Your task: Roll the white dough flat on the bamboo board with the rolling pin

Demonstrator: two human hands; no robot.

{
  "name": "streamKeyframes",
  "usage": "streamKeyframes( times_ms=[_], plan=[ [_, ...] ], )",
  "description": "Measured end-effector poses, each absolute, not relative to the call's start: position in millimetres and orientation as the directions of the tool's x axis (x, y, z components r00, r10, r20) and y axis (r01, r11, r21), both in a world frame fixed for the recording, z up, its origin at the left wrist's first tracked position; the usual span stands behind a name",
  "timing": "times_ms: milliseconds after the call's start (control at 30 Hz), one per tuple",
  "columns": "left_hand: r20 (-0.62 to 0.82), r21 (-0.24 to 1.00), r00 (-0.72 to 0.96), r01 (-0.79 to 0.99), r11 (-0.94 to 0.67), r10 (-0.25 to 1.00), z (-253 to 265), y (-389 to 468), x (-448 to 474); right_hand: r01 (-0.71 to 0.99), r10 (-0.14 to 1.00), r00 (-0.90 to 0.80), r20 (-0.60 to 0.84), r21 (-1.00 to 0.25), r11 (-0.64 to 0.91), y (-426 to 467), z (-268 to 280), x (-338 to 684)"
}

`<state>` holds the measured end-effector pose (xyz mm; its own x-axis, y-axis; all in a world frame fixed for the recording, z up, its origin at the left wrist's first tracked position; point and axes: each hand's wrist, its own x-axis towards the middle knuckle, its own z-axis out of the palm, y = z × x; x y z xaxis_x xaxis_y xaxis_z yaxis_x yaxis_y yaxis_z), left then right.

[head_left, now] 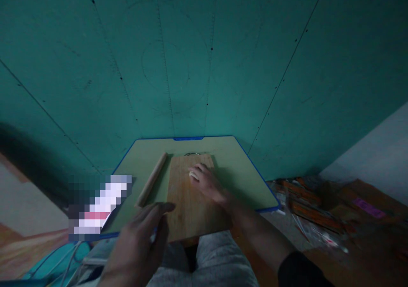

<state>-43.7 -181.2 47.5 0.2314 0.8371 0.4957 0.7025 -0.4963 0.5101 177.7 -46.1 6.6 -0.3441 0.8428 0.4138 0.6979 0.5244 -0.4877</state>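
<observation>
Against the green wall (188, 74), the tabletop (251, 172) carries a wooden board (183, 206); there the right hand (206, 184) has its grip curled round a small pale lump (193, 175). The left hand (140, 236), fingers apart, might best steady the board.

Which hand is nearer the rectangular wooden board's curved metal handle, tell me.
Right: right hand over the board, just short of the handle; left hand farther back, by the board's near-left corner.

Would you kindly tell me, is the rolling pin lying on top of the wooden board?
No, the rolling pin lies on the pale tabletop, to the left of the wooden board.
</observation>
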Motion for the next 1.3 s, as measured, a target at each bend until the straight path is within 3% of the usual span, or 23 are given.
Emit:
streamKeyframes(
  times_ms=[133,267,400,600,733,867,1000,1067,1167,1233,1300],
  plan=[
    [0.425,0.273,0.413,0.79,-0.549,0.805,6.6,-138.9,-13.6,0.629,0.825,-0.281,0.49,-0.555,0.544,-43.1,2.3,181.6],
    [0.368,0.182,0.353,0.88,-0.438,0.86,-29.5,-135.8,0.4,0.581,0.807,-0.231,0.544,-0.588,0.562,-39.3,-1.3,184.8],
    [0.391,0.179,0.339,0.884,-0.432,0.856,-33.8,-142.8,2.3,0.661,0.799,-0.302,0.52,-0.49,0.569,-40.4,-0.7,181.4],
    [0.413,0.214,0.333,0.87,-0.445,0.848,-28.0,-142.1,2.4,0.764,0.808,-0.496,0.318,-0.283,0.58,-34.0,10.5,177.6],
    [0.414,0.225,0.325,0.868,-0.442,0.85,-28.5,-141.8,2.8,0.765,0.84,-0.43,0.33,-0.361,0.533,-20.9,12.4,178.7],
    [0.408,0.239,0.328,0.862,-0.446,0.852,-27.1,-143.1,2.8,0.701,0.85,-0.286,0.442,-0.509,0.5,-10.8,30.0,180.4],
    [0.408,0.25,0.32,0.861,-0.442,0.855,-26.2,-144.7,2.8,0.565,0.76,-0.077,0.645,-0.6,0.566,-5.4,73.2,186.0],
    [0.412,0.256,0.318,0.859,-0.444,0.854,-27.1,-144.8,2.8,0.521,0.736,-0.026,0.677,-0.619,0.588,-8.5,80.6,187.1],
    [0.42,0.271,0.306,0.857,-0.439,0.855,-29.5,-144.1,3.0,0.527,0.818,-0.091,0.568,-0.669,0.524,-19.1,57.0,188.3],
    [0.423,0.279,0.302,0.854,-0.44,0.854,-30.5,-143.6,3.3,0.613,0.86,-0.24,0.45,-0.617,0.493,-24.6,32.6,192.2],
    [0.427,0.285,0.302,0.849,-0.444,0.852,-30.6,-143.3,3.6,0.66,0.865,-0.264,0.428,-0.573,0.485,-26.3,17.7,197.2]
  ],
)
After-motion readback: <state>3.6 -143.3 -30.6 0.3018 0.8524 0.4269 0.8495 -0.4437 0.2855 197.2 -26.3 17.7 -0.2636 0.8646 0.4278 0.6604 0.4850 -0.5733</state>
